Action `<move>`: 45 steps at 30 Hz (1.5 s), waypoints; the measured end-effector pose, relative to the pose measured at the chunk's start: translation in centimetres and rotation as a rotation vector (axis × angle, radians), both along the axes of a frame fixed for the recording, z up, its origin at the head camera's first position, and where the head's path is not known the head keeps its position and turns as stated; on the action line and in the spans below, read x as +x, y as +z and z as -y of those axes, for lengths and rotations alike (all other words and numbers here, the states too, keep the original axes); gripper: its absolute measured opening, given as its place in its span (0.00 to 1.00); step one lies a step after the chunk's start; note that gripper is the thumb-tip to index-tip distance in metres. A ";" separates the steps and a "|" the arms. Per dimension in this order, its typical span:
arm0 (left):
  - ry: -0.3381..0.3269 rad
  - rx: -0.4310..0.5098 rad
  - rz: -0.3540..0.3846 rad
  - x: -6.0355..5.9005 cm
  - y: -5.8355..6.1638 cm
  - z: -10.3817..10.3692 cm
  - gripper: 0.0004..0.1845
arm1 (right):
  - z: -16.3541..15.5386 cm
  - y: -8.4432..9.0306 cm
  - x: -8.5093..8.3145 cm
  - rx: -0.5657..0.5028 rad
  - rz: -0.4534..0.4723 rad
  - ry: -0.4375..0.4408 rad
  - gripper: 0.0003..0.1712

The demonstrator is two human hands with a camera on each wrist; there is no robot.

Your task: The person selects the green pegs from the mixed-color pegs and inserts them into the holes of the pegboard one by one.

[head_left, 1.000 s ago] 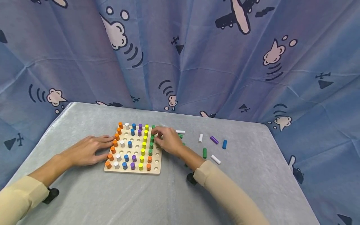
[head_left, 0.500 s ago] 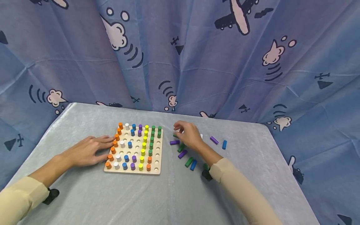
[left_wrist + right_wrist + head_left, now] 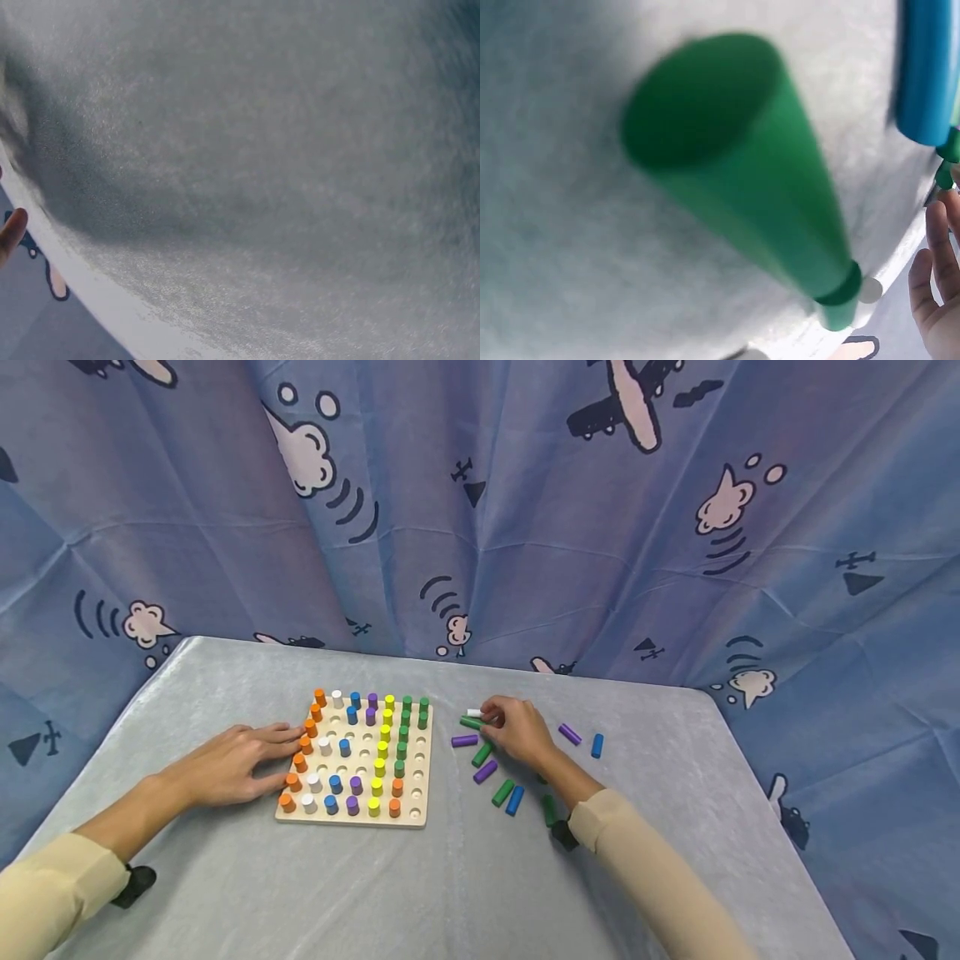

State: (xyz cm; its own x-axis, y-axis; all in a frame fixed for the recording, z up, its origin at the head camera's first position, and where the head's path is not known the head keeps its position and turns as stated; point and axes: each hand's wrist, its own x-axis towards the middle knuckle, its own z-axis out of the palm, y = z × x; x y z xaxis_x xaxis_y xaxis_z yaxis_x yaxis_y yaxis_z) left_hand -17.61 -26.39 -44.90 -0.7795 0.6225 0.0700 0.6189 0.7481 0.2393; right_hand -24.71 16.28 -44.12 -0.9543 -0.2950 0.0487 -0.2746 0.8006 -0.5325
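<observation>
The right hand (image 3: 523, 731) lies on the worktop (image 3: 465, 877) among loose pegs, its fingers curled and pinching a green peg (image 3: 472, 722) at their tips, just beside a white peg (image 3: 474, 712). Purple, green and blue pegs lie scattered close around that hand. The left hand (image 3: 225, 764) rests flat, fingers straight, touching the left edge of the wooden pegboard (image 3: 352, 817), which stands between the two hands with upright pegs in coloured columns. A grey cloth covers the worktop; behind hangs a blue curtain (image 3: 525, 510) printed with planes and clouds.
</observation>
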 end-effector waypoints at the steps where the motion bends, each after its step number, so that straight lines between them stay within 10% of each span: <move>1: -0.001 0.002 -0.001 0.0 0.0 0.0 0.28 | 0.0 -0.1 0.0 0.002 -0.002 0.002 0.13; 45: -0.018 0.038 -0.007 0.2 0.2 0.0 0.28 | 1.8 1.2 0.5 -0.116 -0.111 0.077 0.13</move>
State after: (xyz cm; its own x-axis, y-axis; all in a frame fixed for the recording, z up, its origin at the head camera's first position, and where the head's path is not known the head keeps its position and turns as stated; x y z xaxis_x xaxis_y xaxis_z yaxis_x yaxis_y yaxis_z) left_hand -17.45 -26.42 -44.69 -0.7674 0.6334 0.0994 0.6342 0.7272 0.2625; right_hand -24.16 14.49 -42.90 -0.9159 -0.3534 0.1906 -0.3952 0.7099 -0.5830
